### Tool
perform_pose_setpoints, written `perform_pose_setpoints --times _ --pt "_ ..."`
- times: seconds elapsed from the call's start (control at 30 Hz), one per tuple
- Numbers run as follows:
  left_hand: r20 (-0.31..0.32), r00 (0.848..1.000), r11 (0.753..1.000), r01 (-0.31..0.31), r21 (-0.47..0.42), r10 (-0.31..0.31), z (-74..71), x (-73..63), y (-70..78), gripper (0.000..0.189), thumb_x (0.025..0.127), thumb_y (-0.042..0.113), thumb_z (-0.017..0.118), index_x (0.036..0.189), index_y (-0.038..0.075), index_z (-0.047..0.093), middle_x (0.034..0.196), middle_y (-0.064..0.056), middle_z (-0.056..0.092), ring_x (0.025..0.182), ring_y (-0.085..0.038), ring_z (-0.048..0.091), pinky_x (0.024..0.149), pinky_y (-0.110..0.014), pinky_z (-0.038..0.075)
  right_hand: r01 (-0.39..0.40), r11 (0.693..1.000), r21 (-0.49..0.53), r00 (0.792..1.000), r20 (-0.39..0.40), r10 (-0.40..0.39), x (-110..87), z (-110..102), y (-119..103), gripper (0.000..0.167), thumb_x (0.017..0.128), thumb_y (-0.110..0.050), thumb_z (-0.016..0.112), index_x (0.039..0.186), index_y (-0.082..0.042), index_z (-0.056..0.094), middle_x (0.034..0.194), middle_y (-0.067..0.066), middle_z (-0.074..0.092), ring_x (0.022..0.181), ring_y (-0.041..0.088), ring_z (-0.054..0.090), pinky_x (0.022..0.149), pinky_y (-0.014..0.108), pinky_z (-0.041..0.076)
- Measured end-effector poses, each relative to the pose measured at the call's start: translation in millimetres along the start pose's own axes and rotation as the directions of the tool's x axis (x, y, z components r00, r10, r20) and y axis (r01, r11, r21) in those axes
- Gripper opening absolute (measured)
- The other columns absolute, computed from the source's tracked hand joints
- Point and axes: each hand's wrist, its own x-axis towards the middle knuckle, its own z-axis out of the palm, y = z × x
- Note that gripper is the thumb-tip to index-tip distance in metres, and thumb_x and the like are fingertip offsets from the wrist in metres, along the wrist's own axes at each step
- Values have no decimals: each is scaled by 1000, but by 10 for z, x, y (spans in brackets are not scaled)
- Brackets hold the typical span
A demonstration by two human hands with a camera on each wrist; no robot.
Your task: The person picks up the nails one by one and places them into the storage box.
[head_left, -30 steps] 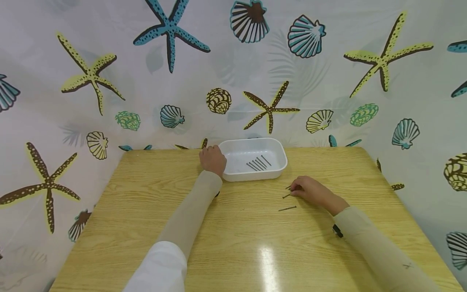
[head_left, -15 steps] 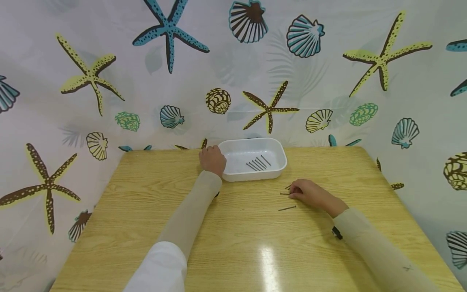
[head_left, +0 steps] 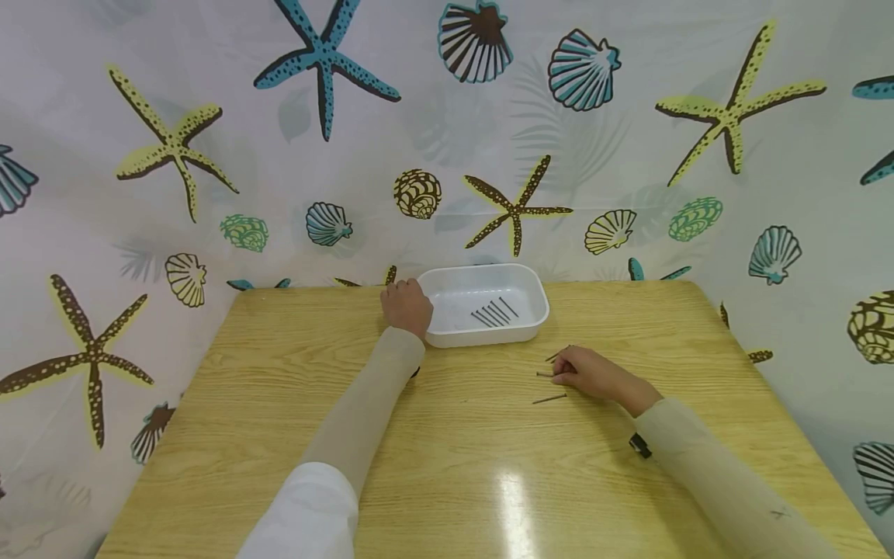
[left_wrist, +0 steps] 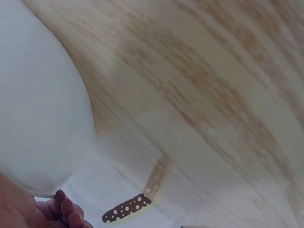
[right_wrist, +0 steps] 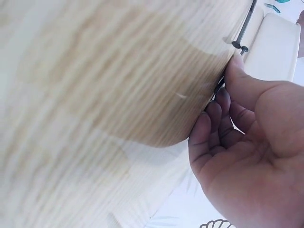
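Observation:
A white plastic tray stands at the back of the table, several nails lying in a slanted row inside it. My left hand grips the tray's left end, its fingers curled at the rim in the left wrist view. Right of the tray's front, my right hand pinches a nail between thumb and fingertips, low at the tabletop; the head end sticks out to the left and the rest is hidden by the fingers. One nail lies just behind these fingers, another nail in front of them.
The wood-grain table reaches back to a patterned cloth with starfish and shells, which hangs behind and at both sides. The tray sits close to the back edge.
My right hand has drawn slightly toward me, and the nail in its fingers has turned from slanted to nearly level. More of the nail behind shows. The left hand and tray stay put.

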Motion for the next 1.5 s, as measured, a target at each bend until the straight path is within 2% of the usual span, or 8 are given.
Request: perform_pose_setpoints --times 0.17,0.53,0.83,1.13,1.33,1.5 --pt "1 1000 1000 1 -1 -1 -5 1 -2 32 95 28 44 110 4 59 105 -11 60 101 -29 52 91 -42 37 2 1000 -5 1000 -5 -3 4 18 7 5 89 -11 62 87 -6 60 77 -2 54 69 11 46 62 27 40" --pt "-1 1000 1000 2 5 -2 9 16 -7 31 94 29 46 109 5 59 104 -10 60 100 -28 51 90 -41 37 -46 998 -32 997 -56 44 -6 54 22 4 92 -12 58 90 -9 58 81 -2 55 71 12 47 66 31 42" --pt "6 1000 1000 0 -13 0 -13 1 -10 32 96 27 43 111 4 59 105 -11 60 101 -29 51 92 -42 37 -46 998 -38 997 -58 43 -29 33 29 9 93 -12 56 99 -6 60 90 -1 59 81 12 54 73 34 46" --pt "2 1000 1000 5 -24 -5 -3 1 -14 32 95 27 43 111 4 58 105 -11 59 101 -29 51 92 -42 36 -49 997 -59 997 -71 45 -30 16 22 5 92 -11 57 95 -7 60 86 -1 58 77 12 51 70 33 44" --pt "6 1000 1000 6 -17 -6 -14 -4 -9 33 95 28 43 112 4 58 106 -11 59 102 -29 51 93 -42 36 -35 997 -75 993 -116 26 -19 -17 -14 5 92 -10 57 94 -7 60 86 0 57 75 13 51 68 33 44" --pt "10 1000 1000 8 -9 -8 -19 -8 1 32 95 28 44 112 4 58 106 -11 59 102 -28 51 93 -41 36 -65 996 -68 990 -129 56 8 -61 -90 5 93 -11 56 94 -8 60 86 0 56 75 15 50 68 33 43"
